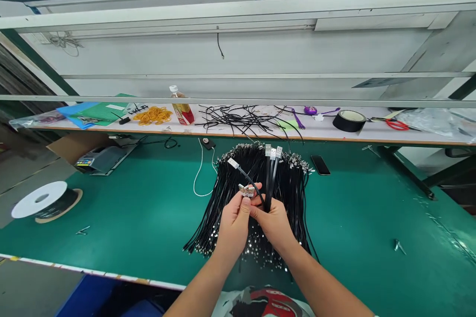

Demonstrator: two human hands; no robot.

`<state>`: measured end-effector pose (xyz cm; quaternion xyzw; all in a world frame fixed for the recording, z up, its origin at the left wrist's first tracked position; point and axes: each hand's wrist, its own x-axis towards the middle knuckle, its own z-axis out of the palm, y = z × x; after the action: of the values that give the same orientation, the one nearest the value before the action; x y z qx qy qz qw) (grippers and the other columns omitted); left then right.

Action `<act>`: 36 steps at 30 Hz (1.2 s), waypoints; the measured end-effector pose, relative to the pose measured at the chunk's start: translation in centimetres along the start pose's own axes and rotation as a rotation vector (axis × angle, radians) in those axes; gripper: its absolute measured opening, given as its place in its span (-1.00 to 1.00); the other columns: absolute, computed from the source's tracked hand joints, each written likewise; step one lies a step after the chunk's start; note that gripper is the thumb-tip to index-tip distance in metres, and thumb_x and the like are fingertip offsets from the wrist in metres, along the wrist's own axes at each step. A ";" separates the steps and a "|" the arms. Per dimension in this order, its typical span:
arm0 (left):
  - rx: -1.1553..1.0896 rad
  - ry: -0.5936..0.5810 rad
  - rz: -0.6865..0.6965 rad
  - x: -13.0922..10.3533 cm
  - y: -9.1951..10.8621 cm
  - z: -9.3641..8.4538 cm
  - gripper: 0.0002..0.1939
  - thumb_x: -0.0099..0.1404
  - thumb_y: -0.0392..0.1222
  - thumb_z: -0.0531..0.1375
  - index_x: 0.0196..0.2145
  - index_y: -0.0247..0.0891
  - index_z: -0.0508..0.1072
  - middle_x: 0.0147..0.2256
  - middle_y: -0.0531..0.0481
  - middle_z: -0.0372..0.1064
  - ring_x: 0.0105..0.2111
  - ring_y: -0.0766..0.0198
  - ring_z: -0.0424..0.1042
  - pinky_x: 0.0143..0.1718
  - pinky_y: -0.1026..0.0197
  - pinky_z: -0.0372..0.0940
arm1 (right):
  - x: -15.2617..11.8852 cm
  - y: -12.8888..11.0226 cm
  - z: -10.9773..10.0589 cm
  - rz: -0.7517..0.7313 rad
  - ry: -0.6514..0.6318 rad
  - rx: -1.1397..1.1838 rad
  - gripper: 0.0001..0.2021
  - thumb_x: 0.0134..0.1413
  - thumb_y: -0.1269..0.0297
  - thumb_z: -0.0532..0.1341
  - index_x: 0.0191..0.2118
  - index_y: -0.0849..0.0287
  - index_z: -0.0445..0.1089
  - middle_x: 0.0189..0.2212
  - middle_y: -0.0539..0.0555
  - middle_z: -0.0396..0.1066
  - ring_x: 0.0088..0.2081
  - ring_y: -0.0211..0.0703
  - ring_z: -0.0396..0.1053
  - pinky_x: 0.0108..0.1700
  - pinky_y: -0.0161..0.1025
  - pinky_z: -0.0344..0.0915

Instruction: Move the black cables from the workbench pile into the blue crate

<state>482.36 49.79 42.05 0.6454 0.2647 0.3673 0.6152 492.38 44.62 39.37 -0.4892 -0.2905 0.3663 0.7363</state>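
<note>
My left hand (pixel 237 213) is closed in a pinch on small silver metal connectors (pixel 246 190), held up above the table. My right hand (pixel 275 220) is wrapped round several black USB cables (pixel 271 183), whose silver plugs (pixel 273 152) point away from me. One cable of this bunch leans off to the left, its plug (pixel 233 163) apart from the others. Both hands are close together, fingers nearly touching. Beneath them spreads a large pile of black cables (pixel 223 203) with silver ends at both far and near sides. The hands hide its middle.
A black phone (pixel 320 165) lies right of the pile, a white cord (pixel 195 183) to its left. Farther left are a cable spool (pixel 40 200) and a grey device (pixel 100 159). The shelf behind holds a bottle (pixel 183 107), yellow bands (pixel 152 115), black tape (pixel 348 121) and red-handled scissors (pixel 397 124).
</note>
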 end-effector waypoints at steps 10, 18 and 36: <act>-0.261 0.381 0.031 -0.1 -1.0 -2.7 -0.53 0.26 0.27 0.31 -0.41 -0.22 0.41 -0.47 0.05 0.41 -0.43 0.30 0.42 -0.27 0.20 0.44 | 1.0 1.8 -3.0 -0.117 0.085 -0.340 -0.71 0.07 0.00 0.33 -0.35 0.16 0.56 -0.43 0.04 0.51 -0.37 -0.15 0.41 -0.29 -0.23 0.34; -0.381 0.554 -0.041 -3.8 -1.2 -7.8 -0.47 0.13 0.24 0.43 -0.41 -0.21 0.28 -0.55 0.26 -0.03 -0.65 0.53 -0.08 -0.65 0.43 -0.09 | 6.8 11.6 -7.5 0.004 -0.183 -1.028 -0.55 0.33 0.08 0.07 -0.52 0.17 0.46 -0.54 0.05 0.38 -0.42 -0.15 0.38 -0.28 -0.24 0.26; -0.353 0.601 -0.167 -7.0 -4.7 -9.0 -0.40 0.12 0.36 0.38 -0.39 -0.20 0.25 -0.56 0.29 -0.08 -0.66 0.54 -0.14 -0.64 0.42 -0.15 | 7.1 18.4 -9.8 -0.157 -0.049 -0.997 -0.74 0.28 0.15 0.02 -0.20 0.17 0.38 -0.19 0.22 0.44 -0.16 0.03 0.44 -0.09 -0.07 0.37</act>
<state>471.50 50.11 36.11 0.3685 0.4182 0.5292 0.6398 499.42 50.17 19.19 -0.7494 -0.4832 0.1380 0.4311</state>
